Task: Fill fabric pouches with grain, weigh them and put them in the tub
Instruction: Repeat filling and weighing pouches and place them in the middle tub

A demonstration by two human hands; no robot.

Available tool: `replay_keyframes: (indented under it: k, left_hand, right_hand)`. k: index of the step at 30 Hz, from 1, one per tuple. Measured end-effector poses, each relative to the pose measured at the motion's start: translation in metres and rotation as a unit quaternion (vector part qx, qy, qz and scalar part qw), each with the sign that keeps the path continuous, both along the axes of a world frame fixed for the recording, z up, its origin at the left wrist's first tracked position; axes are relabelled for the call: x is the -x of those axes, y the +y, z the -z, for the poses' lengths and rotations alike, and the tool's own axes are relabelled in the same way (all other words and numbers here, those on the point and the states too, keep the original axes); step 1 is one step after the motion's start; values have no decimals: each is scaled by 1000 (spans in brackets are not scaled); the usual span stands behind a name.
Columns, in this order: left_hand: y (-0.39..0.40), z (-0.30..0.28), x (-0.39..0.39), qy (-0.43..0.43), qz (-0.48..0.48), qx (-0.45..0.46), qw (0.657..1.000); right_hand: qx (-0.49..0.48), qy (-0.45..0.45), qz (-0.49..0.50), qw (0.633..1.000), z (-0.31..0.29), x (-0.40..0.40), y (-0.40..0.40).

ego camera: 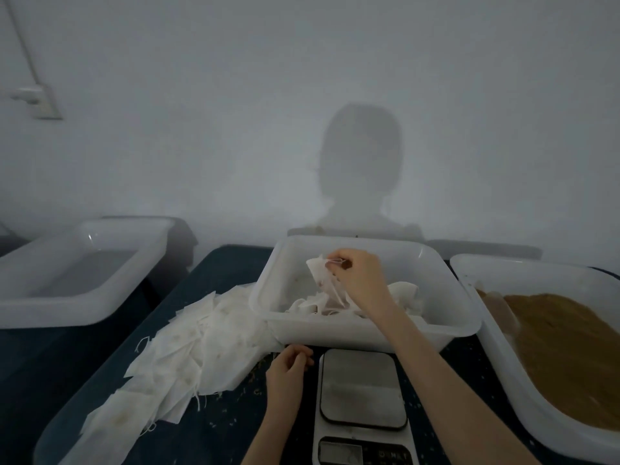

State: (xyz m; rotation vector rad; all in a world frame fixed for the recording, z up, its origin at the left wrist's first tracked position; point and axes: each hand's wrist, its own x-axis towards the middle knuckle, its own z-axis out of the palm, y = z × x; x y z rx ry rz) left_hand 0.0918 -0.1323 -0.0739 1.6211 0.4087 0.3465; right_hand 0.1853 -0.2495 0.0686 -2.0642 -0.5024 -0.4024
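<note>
pouches: white, faint yellowish specks | tubs: translucent white | grain: golden brown | table: dark navy, scattered pale flecks | scale: silver-grey platform, white body | wall: pale grey

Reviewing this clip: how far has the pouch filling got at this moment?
Done: several pouches already lie in the middle tub. In hand: the right hand holds a pouch over that tub, apparently placing it; the left hand rests loosely closed beside the scale, whose platform is bare. Left: a large pile of flat, empty pouches on the table and plenty of grain in the right tub.
</note>
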Motion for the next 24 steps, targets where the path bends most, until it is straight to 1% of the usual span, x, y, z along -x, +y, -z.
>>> replay_keyframes:
  k: [1, 2, 4, 6, 8, 11, 14, 17, 19, 20, 22, 24]
  left_hand:
    - [0, -1, 1, 1, 0, 0, 1000]
    - [-1, -1, 1, 1, 0, -1, 1000]
    - [-1, -2, 2, 2, 0, -2, 1000]
    - [-2, -3, 2, 6, 0, -4, 1000]
    - [-1, -4, 2, 10, 0, -13, 1000]
    - [-1, -4, 4, 9, 3, -19, 1000]
    - [-1, -5, 6, 1, 5, -16, 1000]
    - [0, -5, 11, -8, -8, -39, 999]
    - [4, -7, 16, -5, -30, -111, 993]
    - [8, -8, 19, 0, -49, -172, 984]
    - [24, -14, 26, 6, -114, -302, 946]
    - [47, -20, 34, 5, -190, -382, 904]
  right_hand:
    - [43, -19, 14, 999, 4, -3, 5]
    - [82, -16, 16, 996, 9, -6, 9]
    - [171, 36, -3, 985, 22, -10, 15]
    - [288, 82, -26, 954, 36, -12, 19]
    - [366, 76, -34, 927, 42, -10, 21]
    - [392, 27, -21, 919, 38, -9, 21]
    - [435, -10, 7, 900, 30, -8, 19]
    - [424, -38, 19, 905, 31, -6, 22]
    - [377, -26, -12, 926, 35, -5, 24]
    - [351, -10, -33, 936, 37, -4, 24]
    - [337, 10, -63, 939, 38, -3, 26]
    - [350, 10, -65, 934, 38, -2, 30]
